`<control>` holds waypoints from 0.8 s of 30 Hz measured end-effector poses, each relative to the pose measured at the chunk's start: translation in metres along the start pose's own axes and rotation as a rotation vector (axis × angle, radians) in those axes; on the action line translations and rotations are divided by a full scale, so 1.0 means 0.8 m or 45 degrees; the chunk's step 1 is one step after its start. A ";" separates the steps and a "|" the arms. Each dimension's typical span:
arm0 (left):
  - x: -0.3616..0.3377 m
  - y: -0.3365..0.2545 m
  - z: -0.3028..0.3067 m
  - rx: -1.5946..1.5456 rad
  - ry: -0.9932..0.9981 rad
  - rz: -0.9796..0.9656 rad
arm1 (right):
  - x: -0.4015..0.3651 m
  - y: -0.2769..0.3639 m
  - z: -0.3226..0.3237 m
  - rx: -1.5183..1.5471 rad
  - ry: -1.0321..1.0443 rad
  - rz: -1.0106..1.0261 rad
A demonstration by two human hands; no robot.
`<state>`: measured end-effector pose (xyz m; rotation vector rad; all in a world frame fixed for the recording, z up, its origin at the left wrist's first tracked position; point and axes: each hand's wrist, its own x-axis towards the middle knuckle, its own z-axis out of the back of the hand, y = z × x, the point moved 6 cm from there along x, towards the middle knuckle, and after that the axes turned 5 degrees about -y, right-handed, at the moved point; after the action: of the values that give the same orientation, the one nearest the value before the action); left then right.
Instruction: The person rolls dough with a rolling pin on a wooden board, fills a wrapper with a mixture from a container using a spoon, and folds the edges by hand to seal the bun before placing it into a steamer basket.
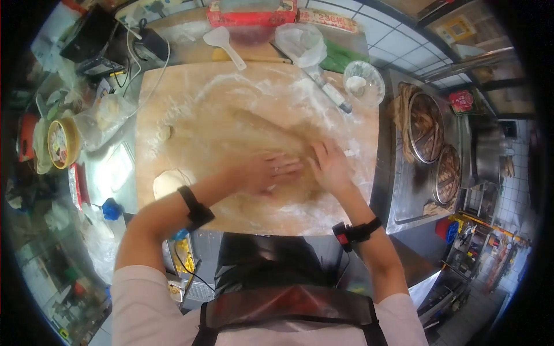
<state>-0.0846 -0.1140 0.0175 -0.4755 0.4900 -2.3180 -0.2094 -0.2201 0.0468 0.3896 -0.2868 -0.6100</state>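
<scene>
My left hand (pixel 276 171) lies low over the floured wooden board (pixel 196 86), fingers stretched toward the right, a ring on one of them. Close beside its fingertips is my right hand (pixel 332 166), palm down with fingers extended and slightly apart. A long tan rod-like shape (pixel 268 127), blurred, slants across the board toward my right fingertips; I cannot tell whether it is a rolling pin or rolled dough. Near my left forearm rests a pale round of dough (pixel 170 183). A small dough piece (pixel 165 133) sits at the board's left side.
Behind the board are a white paddle (pixel 222 43), a red box (pixel 251 12) and a plastic bag (pixel 301 43). A clear bowl (pixel 365 83) and a knife-like tool (pixel 332 95) occupy the back right corner. Round steamers (pixel 426 127) stand right; a yellow container (pixel 62 144) stands left.
</scene>
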 end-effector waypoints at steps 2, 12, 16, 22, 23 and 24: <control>0.005 -0.022 -0.004 0.030 -0.182 0.367 | -0.015 -0.005 0.004 -0.024 -0.082 -0.024; -0.128 -0.111 -0.011 0.330 -0.648 1.534 | -0.145 0.100 -0.025 -0.050 0.068 0.147; -0.096 -0.046 0.022 0.380 -0.577 1.358 | -0.107 0.082 -0.026 -0.329 0.174 0.003; -0.021 0.045 0.098 0.394 -0.863 1.090 | -0.031 0.027 -0.005 -0.491 0.056 -0.143; -0.008 0.066 0.105 0.397 -0.876 1.079 | -0.025 0.017 0.000 -0.494 -0.020 -0.159; 0.002 0.081 0.116 0.451 -0.973 1.023 | -0.018 0.007 0.002 -0.504 -0.025 -0.160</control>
<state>-0.0061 -0.1784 0.0674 -0.7602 -0.1091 -1.2741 -0.2181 -0.2077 0.0490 0.0200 -0.1553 -0.7758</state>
